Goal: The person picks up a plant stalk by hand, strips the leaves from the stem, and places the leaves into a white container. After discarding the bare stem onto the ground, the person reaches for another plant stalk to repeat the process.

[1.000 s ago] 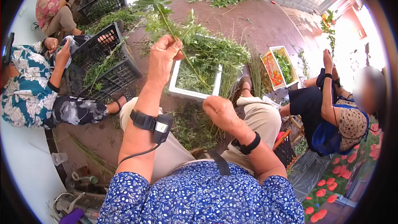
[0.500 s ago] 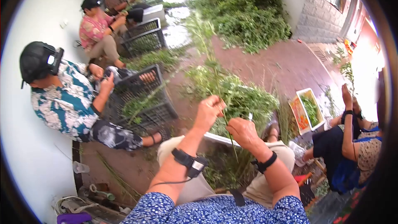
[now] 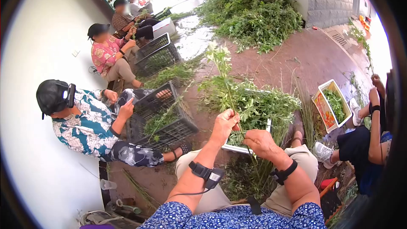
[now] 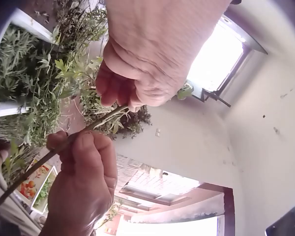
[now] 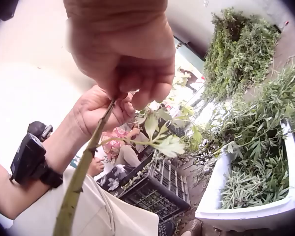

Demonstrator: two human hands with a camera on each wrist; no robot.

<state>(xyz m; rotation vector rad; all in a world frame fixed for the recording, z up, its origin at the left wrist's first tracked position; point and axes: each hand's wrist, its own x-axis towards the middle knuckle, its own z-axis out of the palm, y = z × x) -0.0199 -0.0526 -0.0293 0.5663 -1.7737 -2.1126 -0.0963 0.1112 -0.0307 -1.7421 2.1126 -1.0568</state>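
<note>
A long green leafy stem (image 3: 229, 89) stands nearly upright before me. My left hand (image 3: 224, 127) pinches it partway along, below the leafy top. Just under that, my right hand (image 3: 263, 144) pinches the same stem, its fingers curled in. In the left wrist view the bare lower stem (image 4: 34, 169) runs on past the right hand (image 4: 86, 169). The right wrist view shows a lobed leaf (image 5: 168, 146) on a side shoot near the stem's thick end (image 5: 71, 201). Behind the hands, a white box (image 5: 246, 215) holds cut leafy tops (image 5: 250, 182).
Black crates (image 3: 186, 129) with greenery stand at the left beside seated people. A big heap of cut plants (image 3: 254, 10) lies at the back. To the right are a small printed box (image 3: 324, 112) of leaves and another person holding a stem (image 3: 364, 44). Bare stalks (image 3: 307, 110) lie beside the white box.
The right hand, earlier away from the left, has come up and taken hold of the stem below it. The head view has swung up and left, showing more people and the heap.
</note>
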